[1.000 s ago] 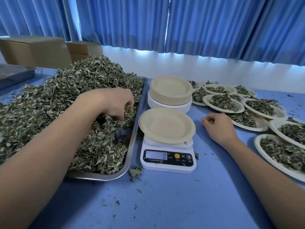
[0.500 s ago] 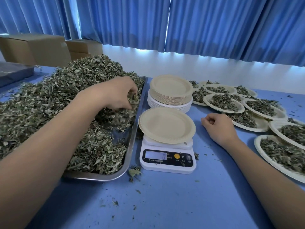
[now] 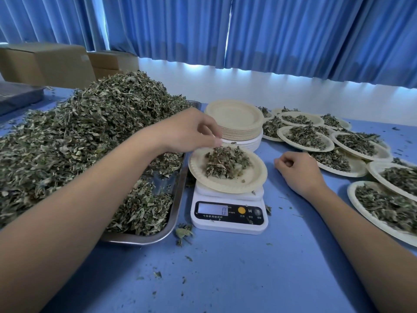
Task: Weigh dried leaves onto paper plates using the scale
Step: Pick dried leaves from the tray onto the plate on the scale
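Left grip [image 3: 191, 132] over plate [image 3: 250, 179] on scale [image 3: 229, 225].
Leaf heap [image 3: 225, 162] just under its curled fingertips; cannot tell if any held. Right grip [image 3: 297, 172] slack, empty, on worktop [image 3: 225, 279].

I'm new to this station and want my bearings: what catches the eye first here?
The huge heap of dried leaves overflowing the metal tray on the left dominates. At centre, the left hand hovers over a leaf-topped paper plate on the white scale, while filled plates fan out to the right.
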Demonstrator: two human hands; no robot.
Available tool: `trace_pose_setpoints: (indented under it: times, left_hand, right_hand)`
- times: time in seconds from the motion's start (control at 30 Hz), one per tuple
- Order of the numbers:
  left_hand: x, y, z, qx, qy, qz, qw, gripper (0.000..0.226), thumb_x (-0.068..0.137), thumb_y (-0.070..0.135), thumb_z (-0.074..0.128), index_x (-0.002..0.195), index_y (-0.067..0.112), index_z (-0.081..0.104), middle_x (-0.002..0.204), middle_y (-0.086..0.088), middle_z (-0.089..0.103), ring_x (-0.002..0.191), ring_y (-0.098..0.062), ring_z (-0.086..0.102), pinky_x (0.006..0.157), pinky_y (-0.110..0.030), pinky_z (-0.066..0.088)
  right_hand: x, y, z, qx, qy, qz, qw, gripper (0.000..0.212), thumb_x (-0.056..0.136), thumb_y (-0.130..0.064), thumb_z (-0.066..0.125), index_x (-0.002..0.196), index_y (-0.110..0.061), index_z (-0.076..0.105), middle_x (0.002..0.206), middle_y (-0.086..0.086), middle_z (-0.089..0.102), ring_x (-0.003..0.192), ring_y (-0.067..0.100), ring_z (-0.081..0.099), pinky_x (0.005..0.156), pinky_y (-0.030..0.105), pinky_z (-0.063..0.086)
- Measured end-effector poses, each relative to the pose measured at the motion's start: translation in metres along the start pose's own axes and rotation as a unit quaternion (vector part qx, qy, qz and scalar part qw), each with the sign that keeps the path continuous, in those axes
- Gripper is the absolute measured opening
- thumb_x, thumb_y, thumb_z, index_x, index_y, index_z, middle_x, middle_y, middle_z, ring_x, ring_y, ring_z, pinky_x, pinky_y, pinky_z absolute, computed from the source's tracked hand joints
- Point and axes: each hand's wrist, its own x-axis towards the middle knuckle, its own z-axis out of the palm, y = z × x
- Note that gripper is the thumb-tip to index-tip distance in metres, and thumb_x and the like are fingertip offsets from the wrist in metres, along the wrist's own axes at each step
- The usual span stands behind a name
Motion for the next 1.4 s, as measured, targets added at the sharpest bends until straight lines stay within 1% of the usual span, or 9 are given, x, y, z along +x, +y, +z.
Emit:
trace_pose_setpoints:
  times: [0.13, 0.27, 0.33, 0.4, 0.57, 0.77, 1.13, 1.23, 1.4]
  left_hand:
    - [0.010, -0.028, -0.007, 0.119, 0.100, -0.072, 0.985, 0.021, 0.100, 0.023, 0.056, 0.117, 0.022, 0.069, 0.115, 0.000, 0.069, 0.098, -0.017, 0.064, 0.086, -0.033, 0.049]
    - [0.005, -0.052, -0.011, 0.258, -0.091, -0.206, 0.940, 0.057, 0.092, 0.034, 0.069, 0.145, 0.019, 0.050, 0.143, -0.006, 0.054, 0.121, -0.026, 0.057, 0.095, -0.032, 0.049]
    - [0.002, -0.051, -0.010, 0.270, -0.152, -0.217, 0.925, 0.067, 0.085, 0.039, 0.077, 0.144, 0.023, 0.050, 0.124, 0.000, 0.059, 0.094, -0.017, 0.062, 0.063, -0.022, 0.052]
    - [0.002, -0.047, -0.007, 0.274, -0.174, -0.215, 0.921, 0.068, 0.079, 0.034, 0.083, 0.139, 0.024, 0.053, 0.109, 0.006, 0.059, 0.078, -0.012, 0.059, 0.044, -0.022, 0.047]
    - [0.008, -0.047, 0.005, 0.256, -0.159, -0.178, 0.937, 0.024, 0.074, 0.005, 0.081, 0.090, 0.004, 0.063, 0.077, -0.010, 0.068, 0.060, -0.026, 0.071, 0.052, -0.033, 0.057]
    - [0.005, -0.048, 0.003, 0.171, -0.178, -0.201, 0.948, 0.024, 0.074, -0.006, 0.082, 0.080, 0.004, 0.060, 0.081, -0.017, 0.062, 0.055, -0.026, 0.071, 0.051, -0.029, 0.057]
    - [-0.006, -0.022, -0.015, 0.184, -0.089, -0.223, 0.953, 0.021, 0.078, 0.000, 0.082, 0.096, 0.002, 0.071, 0.085, -0.005, 0.071, 0.062, -0.020, 0.069, 0.058, -0.030, 0.060]
    - [-0.007, -0.015, -0.017, 0.209, -0.041, -0.187, 0.959, 0.023, 0.077, 0.012, 0.086, 0.095, 0.009, 0.072, 0.090, -0.005, 0.070, 0.081, -0.024, 0.069, 0.067, -0.031, 0.057]
    - [-0.001, -0.003, -0.007, 0.149, 0.113, -0.056, 0.981, 0.018, 0.078, 0.017, 0.084, 0.094, 0.012, 0.076, 0.077, 0.004, 0.066, 0.074, -0.017, 0.063, 0.063, -0.024, 0.044]
  right_hand:
    - [0.000, 0.001, 0.000, -0.005, -0.002, -0.005, 1.000, 0.033, 0.098, -0.025, 0.062, 0.066, -0.014, 0.060, 0.055, 0.004, 0.057, 0.055, 0.022, 0.053, 0.056, 0.030, 0.041]
    - [0.000, 0.001, 0.000, -0.015, -0.004, -0.009, 1.000, 0.032, 0.098, -0.026, 0.061, 0.069, -0.014, 0.064, 0.058, 0.004, 0.062, 0.060, 0.024, 0.059, 0.057, 0.029, 0.042]
    - [-0.001, 0.000, -0.001, -0.014, -0.003, -0.008, 1.000, 0.032, 0.098, -0.026, 0.061, 0.069, -0.014, 0.064, 0.058, 0.004, 0.062, 0.059, 0.022, 0.059, 0.055, 0.029, 0.042]
    - [-0.001, 0.000, -0.001, -0.012, -0.003, -0.009, 1.000, 0.033, 0.098, -0.026, 0.061, 0.068, -0.015, 0.063, 0.057, 0.003, 0.061, 0.057, 0.021, 0.057, 0.054, 0.029, 0.041]
    - [-0.001, 0.001, -0.001, -0.009, -0.001, -0.013, 1.000, 0.033, 0.099, -0.026, 0.061, 0.070, -0.010, 0.064, 0.058, 0.007, 0.061, 0.060, 0.026, 0.058, 0.057, 0.030, 0.043]
    - [-0.001, 0.001, -0.001, -0.007, -0.003, -0.014, 1.000, 0.033, 0.100, -0.028, 0.060, 0.072, -0.010, 0.066, 0.059, 0.009, 0.062, 0.061, 0.028, 0.059, 0.057, 0.030, 0.042]
    - [-0.001, 0.000, -0.001, -0.001, -0.006, -0.015, 1.000, 0.033, 0.100, -0.028, 0.061, 0.071, -0.013, 0.066, 0.058, 0.008, 0.061, 0.056, 0.024, 0.056, 0.056, 0.030, 0.043]
    - [-0.001, 0.001, -0.001, 0.003, -0.006, -0.008, 1.000, 0.032, 0.099, -0.028, 0.061, 0.071, -0.014, 0.066, 0.056, 0.004, 0.060, 0.055, 0.020, 0.053, 0.056, 0.030, 0.041]
    - [0.000, 0.001, -0.001, 0.004, -0.006, -0.005, 1.000, 0.033, 0.099, -0.028, 0.062, 0.069, -0.016, 0.064, 0.054, 0.001, 0.056, 0.053, 0.019, 0.050, 0.057, 0.031, 0.041]
